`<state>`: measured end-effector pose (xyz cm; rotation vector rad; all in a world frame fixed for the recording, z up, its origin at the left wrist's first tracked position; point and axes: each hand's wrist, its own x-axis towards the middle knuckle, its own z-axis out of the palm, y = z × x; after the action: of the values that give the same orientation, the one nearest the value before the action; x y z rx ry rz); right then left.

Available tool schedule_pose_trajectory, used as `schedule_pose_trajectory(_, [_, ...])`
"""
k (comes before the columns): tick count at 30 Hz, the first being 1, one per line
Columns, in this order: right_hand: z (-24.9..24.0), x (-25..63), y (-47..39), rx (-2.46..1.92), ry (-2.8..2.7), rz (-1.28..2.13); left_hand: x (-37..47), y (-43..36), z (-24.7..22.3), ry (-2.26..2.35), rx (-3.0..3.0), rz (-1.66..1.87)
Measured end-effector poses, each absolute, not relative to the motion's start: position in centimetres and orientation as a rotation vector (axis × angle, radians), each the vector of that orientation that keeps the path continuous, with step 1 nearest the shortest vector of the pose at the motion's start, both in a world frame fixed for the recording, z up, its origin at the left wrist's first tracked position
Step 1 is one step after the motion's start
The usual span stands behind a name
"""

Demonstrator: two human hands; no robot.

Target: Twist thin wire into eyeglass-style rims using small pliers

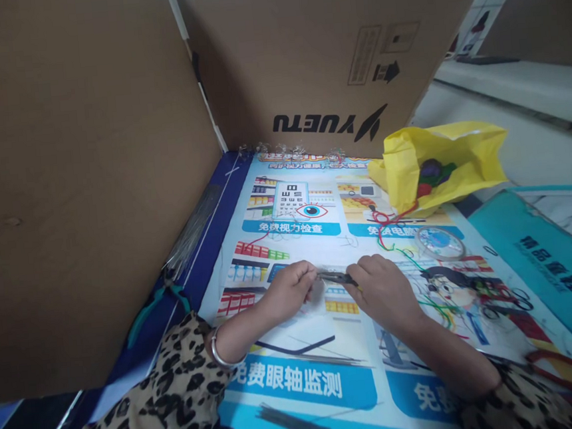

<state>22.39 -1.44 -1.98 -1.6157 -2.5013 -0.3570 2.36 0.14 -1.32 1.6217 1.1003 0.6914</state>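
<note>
My right hand (383, 293) is wrapped round a pair of pliers (337, 277), their dark jaws pointing left. At the tip of these jaws, my left hand (293, 290) pinches with thumb and fingers; what lies between them is too small to make out. Both hands are above a printed poster sheet (358, 385) that covers the work surface. Nearer to me lies a bundle of thin dark wires (297, 424), with a few more strands just below my hands. A second bundle of wires (194, 229) rests at the left, near a teal-handled tool (159, 309).
Cardboard walls (85, 158) stand to the left and behind. A yellow bag (441, 161) holds balls of yarn, with red and green strands trailing out. A tape roll (439, 242), scissors (506, 302) and a teal box panel (546, 272) lie at the right. Small wire pieces (295, 148) line the back.
</note>
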Motion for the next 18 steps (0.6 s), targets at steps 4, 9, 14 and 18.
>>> schedule_pose_trajectory(4, [-1.7,22.2,-1.7,-1.626,-2.477,-0.402,2.2,0.1,-1.1,1.077,1.729,0.679])
schedule_pose_trajectory(9, [-1.4,22.1,-1.8,-1.629,-2.469,-0.424,2.1,0.1,-1.1,1.074,1.795,0.671])
schedule_pose_trajectory(14, [-1.2,21.9,-1.8,-1.653,-2.494,-0.299,2.1,0.1,-1.4,1.082,1.808,0.672])
schedule_pose_trajectory(18, [-0.8,21.7,-2.0,-1.679,-2.506,-0.362,2.2,0.0,-1.2,1.112,1.850,0.689])
